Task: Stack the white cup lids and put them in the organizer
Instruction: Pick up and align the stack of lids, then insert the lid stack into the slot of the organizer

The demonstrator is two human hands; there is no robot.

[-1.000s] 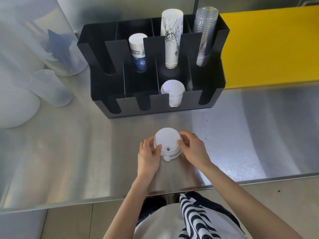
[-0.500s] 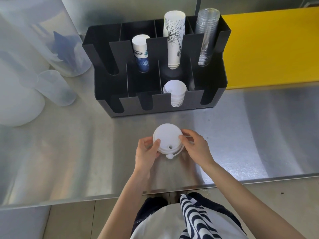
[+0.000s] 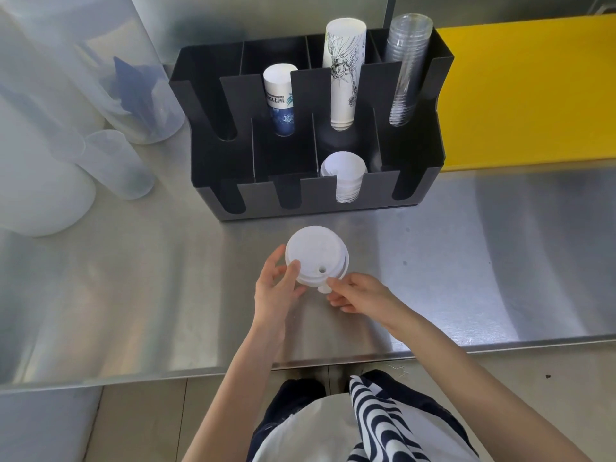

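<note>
A short stack of white cup lids (image 3: 316,256) is lifted just above the steel counter, in front of the black organizer (image 3: 410,155). My left hand (image 3: 276,290) grips the stack's left side, thumb on the top lid. My right hand (image 3: 358,293) touches the stack's near rim beside the small tab, fingers loosely curled. Another stack of white lids (image 3: 345,176) lies in the organizer's front row, third slot from the left.
The organizer's back row holds a blue-and-white cup stack (image 3: 280,98), a tall printed cup stack (image 3: 343,71) and clear cups (image 3: 408,65). Translucent plastic jugs (image 3: 113,161) stand at the left. A yellow board (image 3: 530,91) lies at the right. The counter edge (image 3: 466,348) runs close below my hands.
The lid stack has moved up off the counter and a little toward the organizer. My right hand has slid from the stack's right side to its near rim.
</note>
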